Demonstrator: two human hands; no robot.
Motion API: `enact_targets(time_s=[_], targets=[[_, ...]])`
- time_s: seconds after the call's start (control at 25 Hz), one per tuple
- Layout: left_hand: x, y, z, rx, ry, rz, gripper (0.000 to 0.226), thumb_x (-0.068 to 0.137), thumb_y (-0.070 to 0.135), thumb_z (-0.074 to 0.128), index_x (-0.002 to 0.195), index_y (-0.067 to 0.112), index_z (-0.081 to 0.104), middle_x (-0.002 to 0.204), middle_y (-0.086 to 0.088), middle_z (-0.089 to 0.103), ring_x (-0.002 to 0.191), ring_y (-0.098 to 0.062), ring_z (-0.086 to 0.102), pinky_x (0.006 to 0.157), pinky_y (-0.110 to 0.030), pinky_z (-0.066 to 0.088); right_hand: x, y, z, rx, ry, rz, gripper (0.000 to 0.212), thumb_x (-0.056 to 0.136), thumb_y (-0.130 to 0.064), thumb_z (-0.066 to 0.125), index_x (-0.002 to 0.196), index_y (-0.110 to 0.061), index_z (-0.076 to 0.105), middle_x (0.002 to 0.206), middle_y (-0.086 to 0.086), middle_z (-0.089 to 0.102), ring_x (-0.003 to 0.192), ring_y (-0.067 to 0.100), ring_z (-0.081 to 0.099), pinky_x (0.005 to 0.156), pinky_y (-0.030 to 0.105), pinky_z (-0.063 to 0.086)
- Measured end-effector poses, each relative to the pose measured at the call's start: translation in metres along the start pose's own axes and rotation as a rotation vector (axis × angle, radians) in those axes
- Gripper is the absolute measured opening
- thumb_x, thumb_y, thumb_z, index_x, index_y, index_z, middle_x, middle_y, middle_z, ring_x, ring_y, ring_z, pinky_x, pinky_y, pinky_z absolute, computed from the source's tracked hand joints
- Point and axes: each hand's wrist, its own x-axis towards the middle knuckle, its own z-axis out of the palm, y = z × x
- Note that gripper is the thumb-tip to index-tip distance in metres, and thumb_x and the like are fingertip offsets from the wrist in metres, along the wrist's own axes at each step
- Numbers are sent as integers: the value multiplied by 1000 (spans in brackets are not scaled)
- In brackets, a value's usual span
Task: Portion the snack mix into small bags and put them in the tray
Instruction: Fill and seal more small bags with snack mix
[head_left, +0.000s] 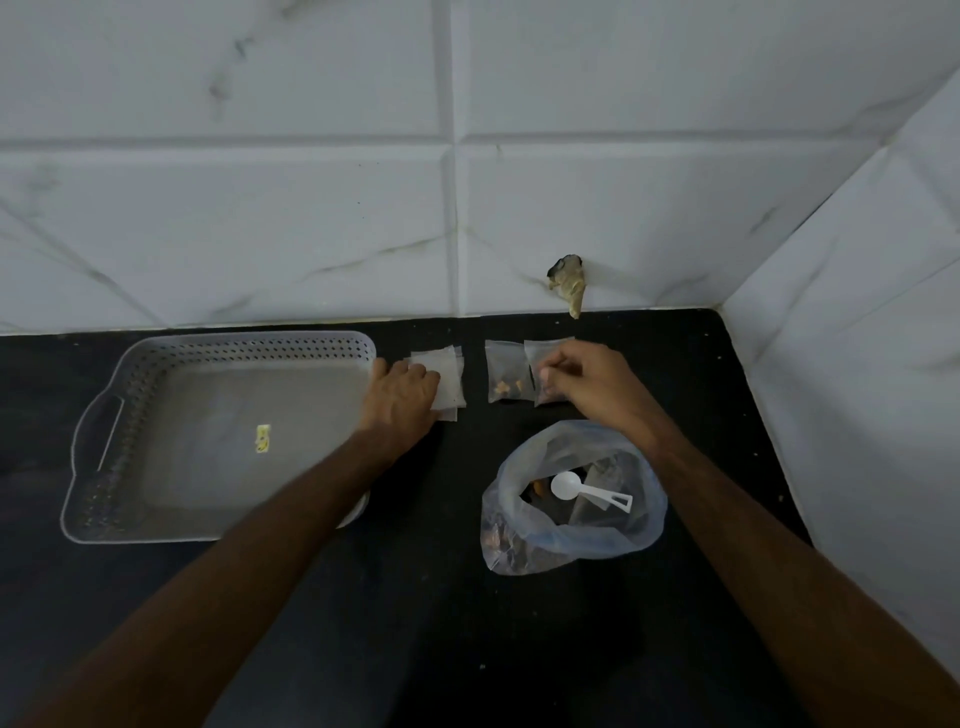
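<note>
black counter (415, 597) fills the lower frame, white tiled wall (311, 208) above. grey perforated tray (98, 441) at centre left, only a yellow sticker (263, 437) inside. open snack mix bag (571, 540) lower right of centre, white scoop (587, 491) resting in it. left hand (402, 392) lies flat, fingers together, on the empty small bags (449, 379). right hand (592, 379) pinches the right filled bag (545, 364); second filled bag (506, 371) just left of it.
</note>
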Motion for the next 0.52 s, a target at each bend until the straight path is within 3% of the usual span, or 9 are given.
enact_targets(time_s=[0.16,0.28,0.36,0.4,0.52], targets=[[-1,3,-8,165,-17,71,31,98,41,55,121,23,65,118,-4,68,115,-25,59,109,-50,30,-12,-18,19,61,-87,-38,12,98,-20,61,107,-19,69,96,-9,70,91,0,64,81,19,48],[-8,2,-16,-1,164,4,29,102,37,45,108,25,70,105,1,72,101,-21,62,101,-46,35,-16,-21,23,126,-35,-6,15,96,-20,63,110,-19,69,104,-8,69,95,-1,62,79,15,46],[-22,0,-27,-361,363,-72,24,102,34,50,106,24,72,97,5,73,91,-16,65,93,-40,42,-19,-25,25,185,13,14,25,95,-21,65,120,-21,65,113,-8,65,101,-1,59,79,13,45],[-32,0,-37,-678,404,-103,22,102,31,53,107,21,72,95,4,73,88,-13,67,88,-37,47,-20,-27,26,219,41,23,32,95,-22,66,127,-22,61,118,-8,63,105,1,58,81,15,46],[-69,6,-68,-1752,249,-163,20,103,17,56,109,4,69,103,-14,75,89,-21,73,73,-28,54,-31,-39,29,450,49,76,39,96,-29,66,134,-25,57,124,-8,62,111,5,60,91,23,51]])
